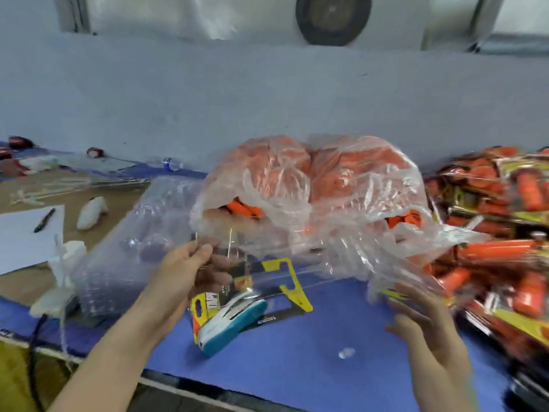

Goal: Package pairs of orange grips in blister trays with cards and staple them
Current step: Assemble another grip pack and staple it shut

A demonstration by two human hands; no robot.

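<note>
My left grip pinches a clear blister tray by its near edge. The thumb lies on top, and the curled fingers beneath show through the plastic. My right grip is open, with the fingers straight and spread. Its fingertips are at the loose lower edge of a big clear bag, though I cannot tell whether they press on it.

The bag bulges just beyond both grips and is full of orange grips, some of them showing at its torn mouth above my left grip. Printed cards, yellow and black, lie flat on the blue surface between my grips and partly under the tray. A white and teal stapler rests tilted on them, just below my left grip.

To the outside of my right grip is a heap of finished packs, orange under clear plastic with yellow card. To the outside of my left grip lies a stack of clear trays in a thin wrapper. Well beyond that is a white sheet with a dark pen on it.
</note>
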